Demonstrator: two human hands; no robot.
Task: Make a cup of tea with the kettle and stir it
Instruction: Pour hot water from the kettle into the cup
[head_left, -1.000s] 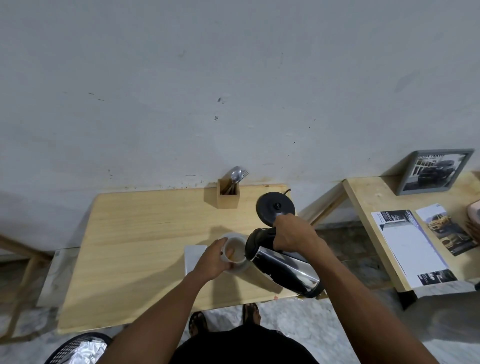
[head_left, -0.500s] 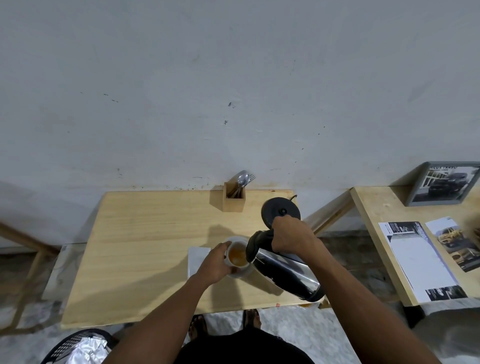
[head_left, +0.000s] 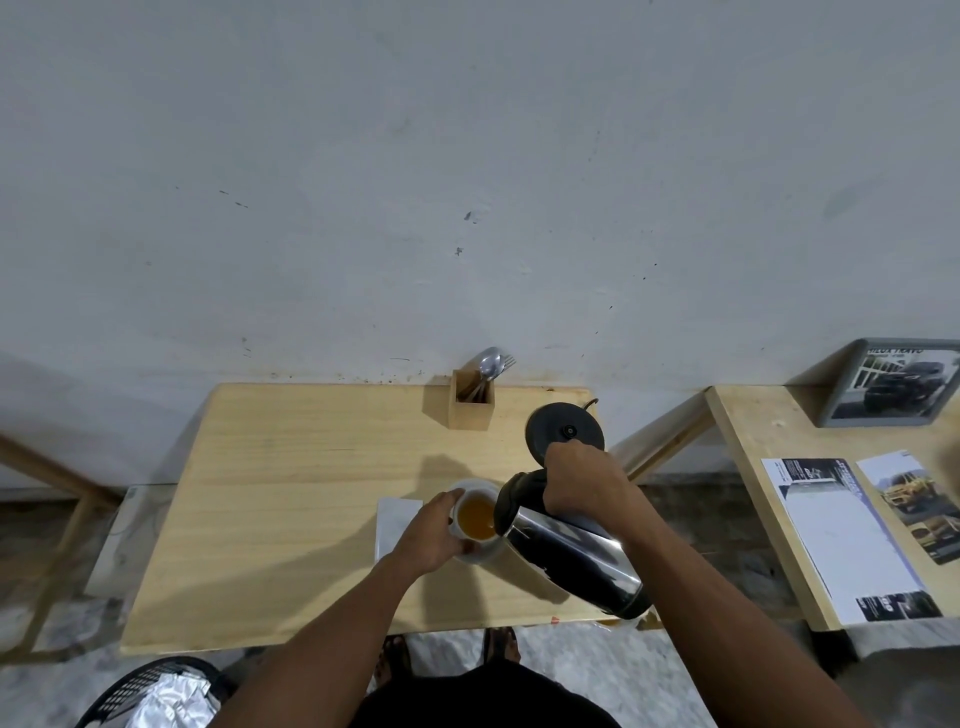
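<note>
A white cup (head_left: 470, 543) stands on a saucer at the front middle of the wooden table (head_left: 291, 499), with amber tea inside. My left hand (head_left: 428, 532) grips the cup's left side. My right hand (head_left: 582, 480) holds the black handle of a steel kettle (head_left: 571, 558), which is tilted with its spout over the cup's right rim. The kettle's black base (head_left: 563, 431) sits behind my right hand. A wooden holder (head_left: 470, 405) with a spoon (head_left: 490, 362) and a fork stands at the table's back edge.
A white napkin (head_left: 395, 522) lies under the cup's left side. A second table (head_left: 763, 467) at the right carries brochures (head_left: 847, 540) and a framed picture (head_left: 891, 384). A black basket with foil (head_left: 156, 696) is on the floor at bottom left. The wall is close behind.
The cup shows more amber liquid than a second ago, with the kettle still tilted over it. Both hands keep their grips; the view has shifted slightly.
</note>
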